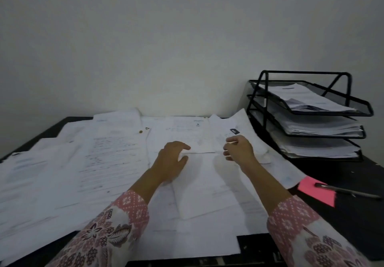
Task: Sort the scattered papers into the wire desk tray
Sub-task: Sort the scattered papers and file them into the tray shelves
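Papers: white sheets point(108, 162) lie overlapped across most of the tabletop point(353, 214), from its left edge to past the middle, some printed side up.
Left hand: the left hand point(171, 160) rests on the sheets near the middle of the tabletop, fingers and thumb parted around the near edge of a folded sheet point(193, 142); whether it actually pinches that edge cannot be told from here.
Right hand: the right hand point(239, 149) is just right of the same sheet, fingers loosely curled; it seems to hold nothing.
Wire desk tray: a black three-tier tray point(307, 112) stands at the far right corner against the wall, each tier already holding a stack of paper.
Curled sheet: one sheet point(247, 129) leans up against the tray's left side.
Near right edge: a pink note point(315, 192) lies with a dark pen point(349, 190) across its far corner.
Sleeves: both forearms wear pink patterned sleeves point(116, 225).
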